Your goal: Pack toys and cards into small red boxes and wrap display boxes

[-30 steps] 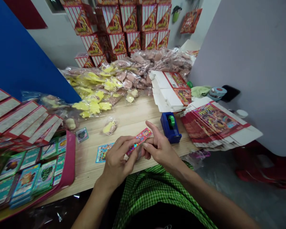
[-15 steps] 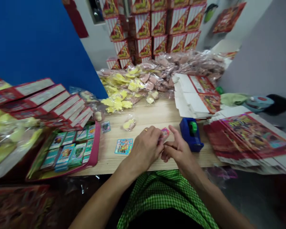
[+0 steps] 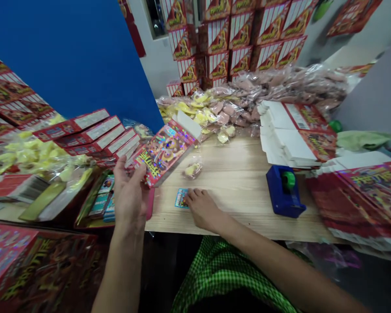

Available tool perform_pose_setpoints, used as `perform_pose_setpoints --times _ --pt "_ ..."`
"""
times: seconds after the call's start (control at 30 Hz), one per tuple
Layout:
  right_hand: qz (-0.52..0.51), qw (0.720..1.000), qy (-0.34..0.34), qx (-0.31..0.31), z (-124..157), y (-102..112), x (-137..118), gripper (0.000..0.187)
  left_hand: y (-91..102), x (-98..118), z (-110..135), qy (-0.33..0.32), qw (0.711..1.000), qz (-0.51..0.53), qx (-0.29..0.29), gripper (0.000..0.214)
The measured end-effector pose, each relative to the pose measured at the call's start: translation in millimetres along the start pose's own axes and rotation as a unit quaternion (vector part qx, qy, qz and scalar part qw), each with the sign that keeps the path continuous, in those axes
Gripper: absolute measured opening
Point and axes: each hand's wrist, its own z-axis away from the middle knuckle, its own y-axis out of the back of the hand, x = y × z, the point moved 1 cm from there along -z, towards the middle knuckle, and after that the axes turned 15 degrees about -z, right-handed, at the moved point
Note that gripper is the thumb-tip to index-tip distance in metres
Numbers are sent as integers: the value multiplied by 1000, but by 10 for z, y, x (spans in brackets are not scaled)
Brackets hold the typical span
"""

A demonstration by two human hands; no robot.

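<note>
L hand (image 3: 129, 195) raised, gripping lower corner of holographic red card box (image 3: 163, 153), box's long axis diag. up-right from it, well nearer L than R. R hand (image 3: 202, 209) palm-down, not gripping, fingertips (image 3: 190, 194) on small blue card (image 3: 181, 198) on wooden counter (image 3: 234, 217).

The head-worn camera is looking forward and steeply down, facing across a wooden table (image 3: 234, 174) toward a stack of red boxes (image 3: 237, 39) at the upper middle of the frame. It is staying close above the left hand (image 3: 130, 195) at lower left and the right hand (image 3: 203, 208) at lower centre.
</note>
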Motion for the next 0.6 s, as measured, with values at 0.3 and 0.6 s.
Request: perform_pose_setpoints --times 0.3,0.6 --pt "91 984 -148 46 826 239 922 48 107 -473 699 117 927 -217 -282 49" --pt "169 970 -174 19 809 359 1109 47 -425 -647 -42 -83 661 -699 -260 33"
